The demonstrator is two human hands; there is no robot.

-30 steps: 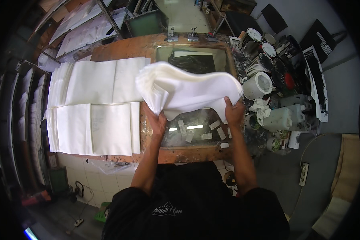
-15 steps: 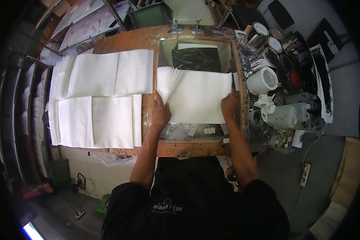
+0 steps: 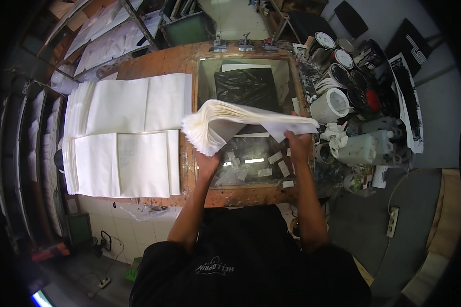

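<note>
From my head, I hold a thick stack of white sheets (image 3: 230,125) above the glass table (image 3: 251,158). My left hand (image 3: 207,165) grips it from under at seven o'clock. My right hand (image 3: 298,140) pinches its corner at four o'clock. The sheets look thin, soft and bendy.

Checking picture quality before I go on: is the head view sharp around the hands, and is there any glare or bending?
Head view: the white sheet stack, left hand and right hand are sharp; a bright reflection on the glass table; strong fisheye bending and dark corners at the rim.
</note>
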